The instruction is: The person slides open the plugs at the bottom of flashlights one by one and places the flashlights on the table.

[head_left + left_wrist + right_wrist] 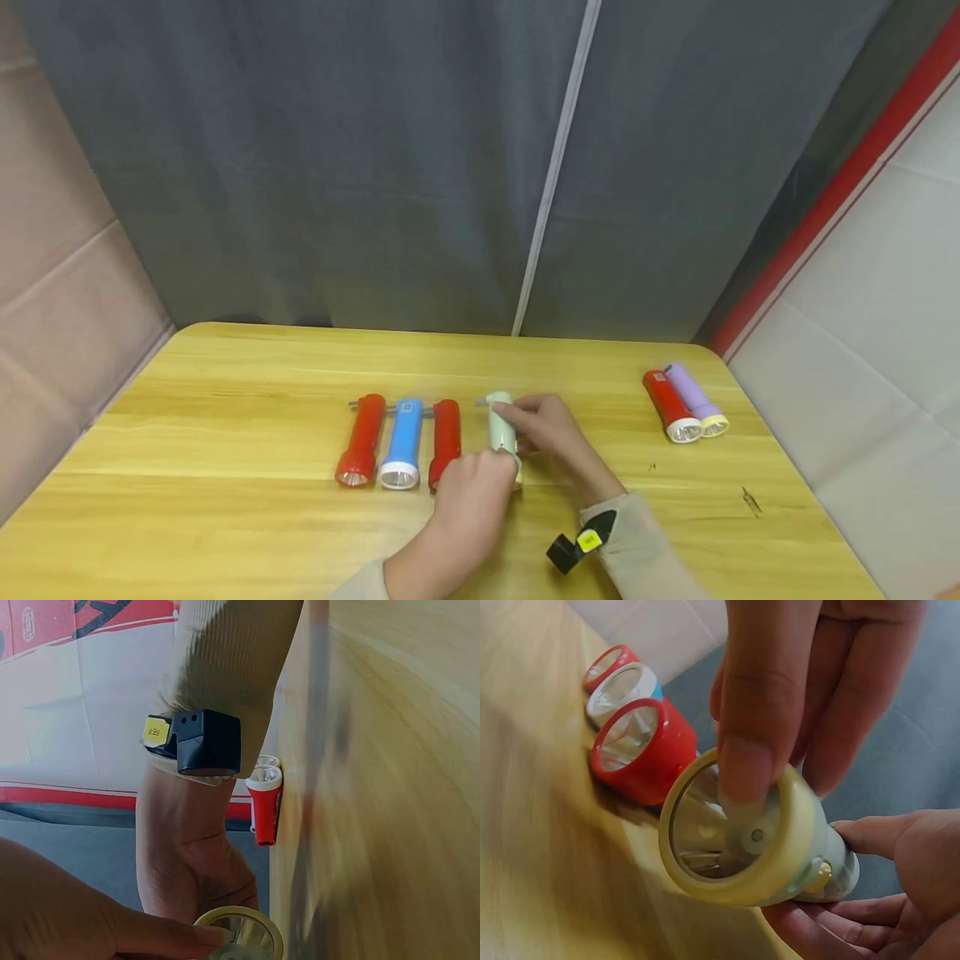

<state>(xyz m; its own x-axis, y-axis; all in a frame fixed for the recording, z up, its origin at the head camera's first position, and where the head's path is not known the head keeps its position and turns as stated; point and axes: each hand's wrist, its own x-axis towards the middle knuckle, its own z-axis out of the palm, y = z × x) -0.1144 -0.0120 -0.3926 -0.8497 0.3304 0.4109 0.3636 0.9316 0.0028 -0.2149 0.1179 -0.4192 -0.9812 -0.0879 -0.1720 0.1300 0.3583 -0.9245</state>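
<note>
A pale green flashlight (501,431) with a cream rim is held between both hands at the right end of a row of flashlights. My left hand (474,493) grips its head, and in the right wrist view the thumb (746,776) lies over the lens. My right hand (550,431) pinches the body near the tail end between thumb and fingers. Just left of it lies a red flashlight (447,429), its head partly covered by the left hand in the head view. Beyond that are a blue flashlight (406,433) with a white rim and another red flashlight (365,433).
A red flashlight with a white rim (666,402) and a purple one (690,390) lie side by side at the table's right. Grey strips show behind the row's tail ends. A dark curtain (337,167) hangs behind the wooden table (225,467); pale panels flank it.
</note>
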